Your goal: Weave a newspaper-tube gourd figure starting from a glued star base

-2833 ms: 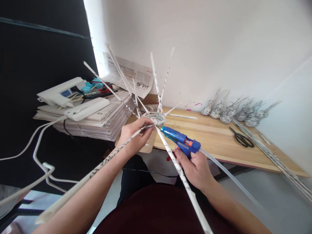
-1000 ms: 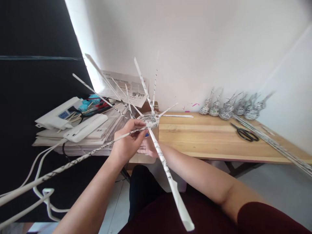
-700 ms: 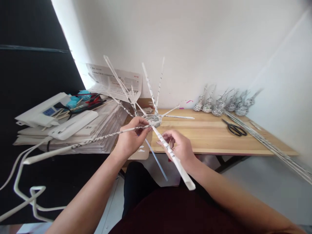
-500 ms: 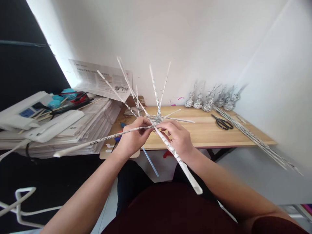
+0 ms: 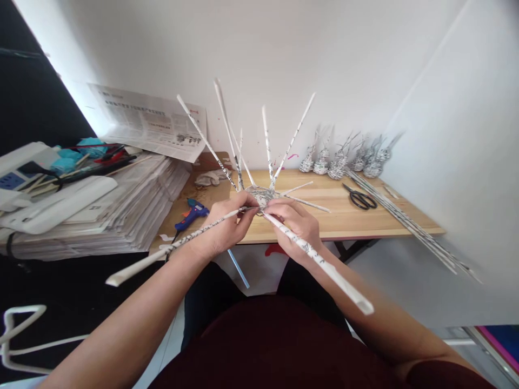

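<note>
Between my hands is a small round weaving of rolled newspaper [image 5: 261,195], with several paper tubes sticking out of it in all directions. My left hand [image 5: 227,221] pinches it at the near left rim, where one paper tube [image 5: 174,247] slants down over my wrist. My right hand [image 5: 298,224] is closed on the near right side, with another paper tube [image 5: 320,261] running across it toward my forearm. The fingertips of both hands nearly meet at the rim and partly hide the weave. Farther tubes, such as a tall paper tube [image 5: 267,140], point up toward the wall.
Black scissors [image 5: 362,200] and a bundle of long paper tubes [image 5: 409,224] lie on the wooden table [image 5: 344,222]. Several woven gourd shapes [image 5: 336,165] stand by the wall. Left are a blue glue gun [image 5: 190,214], a newspaper stack [image 5: 138,208] and a white power strip [image 5: 60,202].
The view has shifted a little right. The woven piece has turned slightly, its tubes now fanned differently, with the near left tube lower and steeper. Both hands keep their pinch at the rim.
</note>
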Demonstrator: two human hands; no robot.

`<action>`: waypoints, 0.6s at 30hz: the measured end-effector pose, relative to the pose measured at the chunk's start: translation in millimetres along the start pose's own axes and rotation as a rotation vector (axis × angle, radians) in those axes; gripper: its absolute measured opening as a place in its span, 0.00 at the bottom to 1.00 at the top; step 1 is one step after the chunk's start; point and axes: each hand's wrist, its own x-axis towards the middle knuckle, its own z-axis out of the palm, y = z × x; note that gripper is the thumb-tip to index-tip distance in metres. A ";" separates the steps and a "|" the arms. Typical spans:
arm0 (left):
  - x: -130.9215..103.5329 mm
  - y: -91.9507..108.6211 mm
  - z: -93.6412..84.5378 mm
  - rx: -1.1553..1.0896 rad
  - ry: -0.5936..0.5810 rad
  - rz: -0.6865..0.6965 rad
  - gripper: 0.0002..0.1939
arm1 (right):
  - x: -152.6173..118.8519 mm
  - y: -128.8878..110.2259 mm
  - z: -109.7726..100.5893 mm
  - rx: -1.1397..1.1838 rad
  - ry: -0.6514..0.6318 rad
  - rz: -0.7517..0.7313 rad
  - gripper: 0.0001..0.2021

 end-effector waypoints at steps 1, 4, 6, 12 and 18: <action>0.9 -0.2 1.4 0.009 0.007 0.012 0.05 | 0.3 0.5 -0.9 -0.003 -0.006 0.003 0.10; 2.5 -0.5 4.4 0.029 0.013 0.051 0.04 | 0.9 2.8 -2.0 -0.006 -0.012 0.029 0.08; 3.0 -0.9 5.5 0.038 0.013 0.067 0.04 | 1.0 4.9 -1.8 -0.007 -0.027 0.049 0.07; 3.5 -4.3 8.4 0.063 -0.002 0.079 0.03 | 2.5 9.4 -1.6 -0.085 -0.098 0.115 0.06; 3.4 -7.7 9.9 0.037 -0.035 0.090 0.03 | 5.1 10.4 -0.6 -0.108 -0.164 0.156 0.08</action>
